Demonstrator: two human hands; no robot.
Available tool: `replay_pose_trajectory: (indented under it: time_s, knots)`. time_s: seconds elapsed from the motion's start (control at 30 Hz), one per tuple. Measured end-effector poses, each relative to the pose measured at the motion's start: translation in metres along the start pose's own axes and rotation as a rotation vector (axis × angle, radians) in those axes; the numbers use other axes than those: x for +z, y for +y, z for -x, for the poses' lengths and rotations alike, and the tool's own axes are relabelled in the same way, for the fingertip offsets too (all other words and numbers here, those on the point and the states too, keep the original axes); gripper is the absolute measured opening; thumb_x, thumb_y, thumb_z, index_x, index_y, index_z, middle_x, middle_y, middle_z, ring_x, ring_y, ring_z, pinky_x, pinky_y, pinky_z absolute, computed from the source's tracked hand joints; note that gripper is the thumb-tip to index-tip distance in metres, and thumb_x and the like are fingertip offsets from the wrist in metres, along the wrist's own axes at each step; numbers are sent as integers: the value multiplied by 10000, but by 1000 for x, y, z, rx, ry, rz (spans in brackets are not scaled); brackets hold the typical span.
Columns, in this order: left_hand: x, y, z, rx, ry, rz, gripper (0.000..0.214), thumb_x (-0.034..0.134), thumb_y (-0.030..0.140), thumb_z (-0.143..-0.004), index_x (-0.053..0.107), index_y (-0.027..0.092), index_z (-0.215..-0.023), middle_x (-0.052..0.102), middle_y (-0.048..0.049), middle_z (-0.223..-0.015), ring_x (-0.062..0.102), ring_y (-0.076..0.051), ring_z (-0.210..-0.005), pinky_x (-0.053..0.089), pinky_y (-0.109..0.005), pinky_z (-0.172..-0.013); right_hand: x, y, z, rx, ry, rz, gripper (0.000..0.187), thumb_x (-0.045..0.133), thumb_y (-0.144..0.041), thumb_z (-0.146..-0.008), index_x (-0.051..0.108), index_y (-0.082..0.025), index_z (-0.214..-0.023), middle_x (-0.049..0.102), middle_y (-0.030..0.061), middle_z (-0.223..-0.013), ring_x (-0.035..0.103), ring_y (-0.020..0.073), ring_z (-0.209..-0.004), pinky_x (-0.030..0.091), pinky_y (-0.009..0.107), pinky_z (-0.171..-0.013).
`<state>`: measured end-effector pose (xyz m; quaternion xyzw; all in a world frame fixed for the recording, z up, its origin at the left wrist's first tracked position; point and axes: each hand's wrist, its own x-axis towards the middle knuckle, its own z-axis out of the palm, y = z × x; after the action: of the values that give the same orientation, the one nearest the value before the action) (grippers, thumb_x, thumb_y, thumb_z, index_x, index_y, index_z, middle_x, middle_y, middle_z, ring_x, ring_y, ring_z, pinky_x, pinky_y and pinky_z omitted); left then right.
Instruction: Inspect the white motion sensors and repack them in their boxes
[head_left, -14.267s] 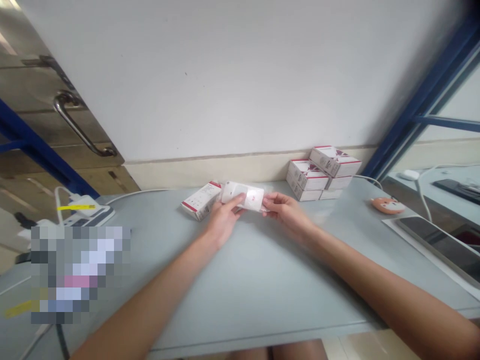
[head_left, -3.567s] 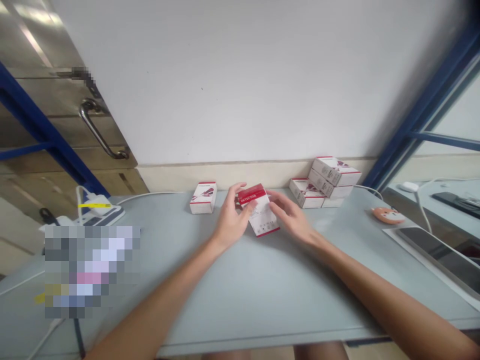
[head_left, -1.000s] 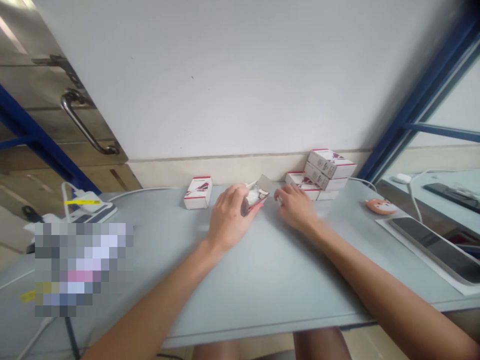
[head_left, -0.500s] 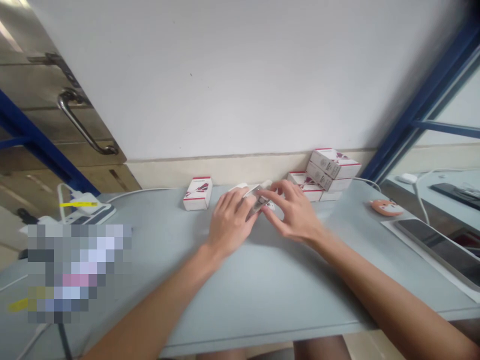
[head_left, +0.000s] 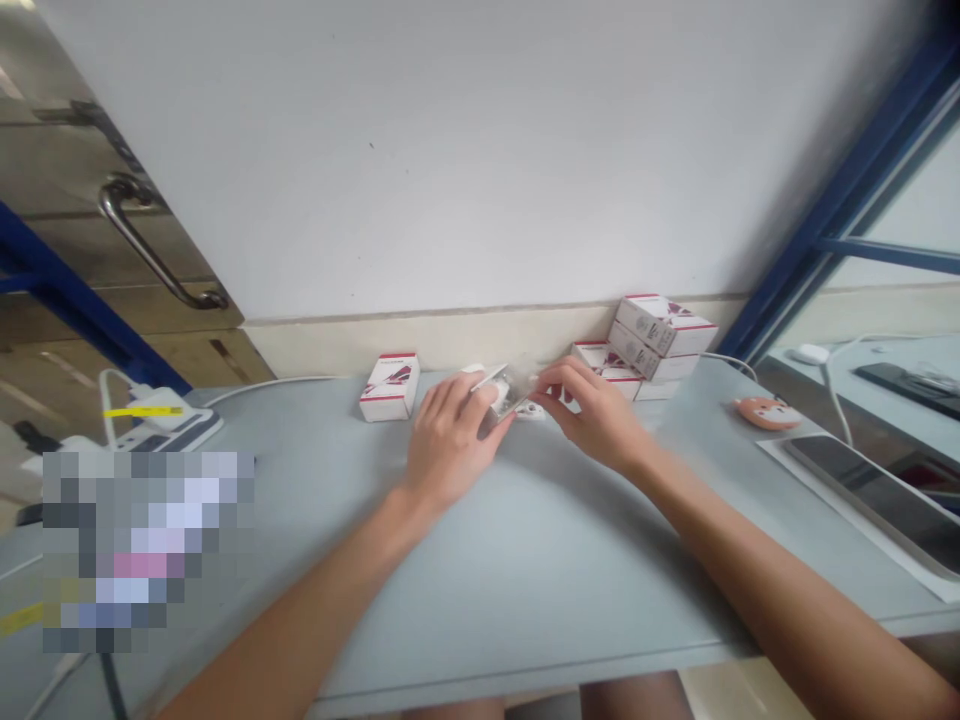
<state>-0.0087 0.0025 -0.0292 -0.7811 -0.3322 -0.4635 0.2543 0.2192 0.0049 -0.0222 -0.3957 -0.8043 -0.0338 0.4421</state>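
Note:
My left hand [head_left: 448, 440] is wrapped round a small white box [head_left: 489, 378], tilted with its opened end facing right. Inside the opening something greyish shows, too blurred to name. At that end, the closed fingertips of my right hand [head_left: 589, 405] pinch a piece of clear plastic [head_left: 525, 372] that sticks out of the box. Partly hidden behind the hands, a small white object [head_left: 531, 410] lies on the table. To the left stands a closed white box [head_left: 390, 387] with red edges and a dark red print.
Several similar boxes [head_left: 660, 345] are stacked by the wall at the right. Beyond them lie an orange mouse [head_left: 766, 412] and a dark flat device [head_left: 870, 490]. A power strip [head_left: 169, 432] with cables sits at the left of the grey table [head_left: 480, 600].
My right fingers have drawn slightly back to the right, and the clear plastic now shows more at the box's opening. My left hand keeps its hold; the view has shifted slightly.

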Motion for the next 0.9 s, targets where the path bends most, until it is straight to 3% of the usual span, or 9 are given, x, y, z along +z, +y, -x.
replay_pose_trajectory:
  time_s: [0.13,0.2,0.33,0.5,0.6,0.67,0.77,0.83,0.9]
  knots:
    - [2,-4,0,-55,14,41,329,786,263,-917,546,254,-1143,749,-101,-1175,734,-276,-1120,560,-409,-944,2,9,0,176,98,68,131,614,-368,-1039,634,-247,-990,697,16,-883,620,158,-719,455,284,-688]
    - [3,-5,0,-74,23,61,357,803,253,-902,538,253,-1141,749,-98,-1172,730,-277,-1127,552,-414,-956,4,16,0,331,3,172,111,626,-354,-1015,647,-250,-980,729,20,-909,628,168,-717,408,289,-654]
    - [4,-7,0,-86,19,76,370,809,242,-890,527,250,-1130,741,-95,-1171,724,-273,-1106,543,-412,-947,8,27,3,540,-360,352,104,611,-320,-991,690,-257,-970,786,43,-996,680,222,-827,336,308,-653]
    - [4,-5,1,-65,10,73,342,787,245,-908,523,245,-1125,736,-104,-1175,714,-282,-1122,537,-408,-939,13,31,8,630,-456,397,187,569,-337,-1008,736,-255,-1011,785,68,-1112,698,262,-954,344,323,-676]
    - [4,-4,1,-54,9,79,334,782,254,-917,522,246,-1126,736,-107,-1177,714,-279,-1119,536,-407,-938,10,29,6,611,-343,393,220,539,-332,-1017,739,-239,-1002,765,79,-1120,683,238,-883,350,327,-662]
    - [3,-3,1,-38,5,78,325,775,259,-925,527,250,-1135,737,-107,-1178,716,-275,-1118,537,-408,-941,6,22,3,529,-135,345,223,540,-358,-1021,726,-237,-1010,749,73,-1070,647,207,-788,369,325,-655]
    - [1,1,1,13,-41,61,321,762,250,-934,541,255,-1166,740,-107,-1208,717,-276,-1142,537,-411,-959,-2,0,-2,294,169,187,216,542,-377,-1029,702,-232,-1018,719,58,-952,588,174,-698,424,314,-664]
    - [0,4,1,53,-81,55,328,751,221,-933,553,262,-1191,740,-104,-1235,717,-273,-1160,535,-410,-974,-3,-18,-4,176,199,115,221,534,-374,-1041,705,-238,-1009,714,44,-881,588,164,-676,438,306,-659]
    - [-1,7,1,72,-107,59,333,738,195,-932,565,270,-1206,739,-100,-1250,716,-271,-1178,534,-410,-982,-1,-30,-3,168,126,119,203,546,-359,-1039,724,-260,-1037,737,28,-864,615,161,-674,424,301,-635]
